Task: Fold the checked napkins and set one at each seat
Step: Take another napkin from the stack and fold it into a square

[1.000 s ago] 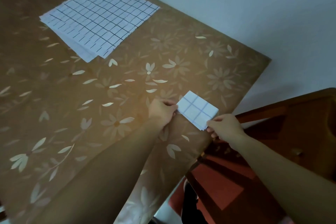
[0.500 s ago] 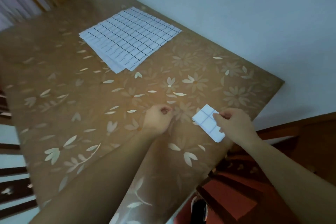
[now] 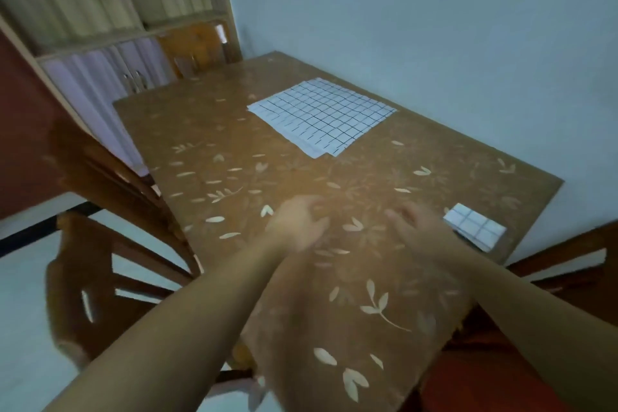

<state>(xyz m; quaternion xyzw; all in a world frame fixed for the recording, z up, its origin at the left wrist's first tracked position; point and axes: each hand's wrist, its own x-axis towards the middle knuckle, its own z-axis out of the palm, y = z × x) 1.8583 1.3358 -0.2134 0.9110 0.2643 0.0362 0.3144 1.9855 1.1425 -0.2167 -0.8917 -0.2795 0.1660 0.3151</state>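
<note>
A small folded checked napkin [image 3: 475,226] lies flat near the table's right edge, in front of a chair. A stack of unfolded checked napkins [image 3: 322,115] sits farther back, near the wall. My right hand [image 3: 414,227] hovers just left of the folded napkin, fingers spread, holding nothing. Over the middle of the table, my left hand [image 3: 297,222] is blurred, with loosely curled fingers and nothing in it.
The table [image 3: 234,130] has a brown floral cover. Wooden chairs stand at the left [image 3: 110,244], at the right [image 3: 568,261] and at the far end [image 3: 197,47]. A shelf cabinet [image 3: 110,27] is behind; a pale wall runs along the right side.
My right hand let go of the folded napkin, which now lies on the table. Both hands drew left, away from it. The view swung up and left, showing the whole table.
</note>
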